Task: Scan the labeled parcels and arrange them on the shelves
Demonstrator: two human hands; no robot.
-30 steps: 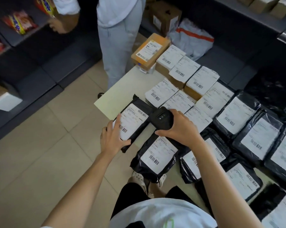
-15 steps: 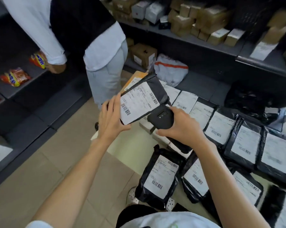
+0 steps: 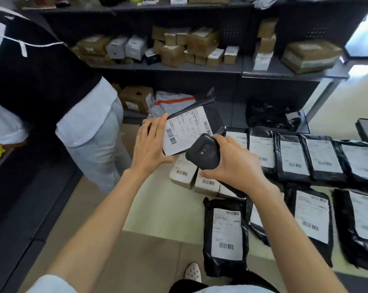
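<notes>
Left hand (image 3: 151,144): grips the black parcel (image 3: 187,132), thumb under its lower edge, raised above the table's (image 3: 157,208) far left corner.
Right hand (image 3: 235,163): fingers wrapped round the black scanner (image 3: 204,153), just beside the parcel's label.

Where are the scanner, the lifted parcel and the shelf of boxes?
scanner (image 3: 203,153), head view: its black back.
lifted parcel (image 3: 186,132), head view: its white label.
shelf of boxes (image 3: 178,69), head view: its front edge.

Black parcel (image 3: 191,125) with white barcoded label; black scanner (image 3: 204,154); dark grey shelves (image 3: 178,67) holding brown boxes (image 3: 202,42); pale cream bench (image 3: 157,208).
</notes>
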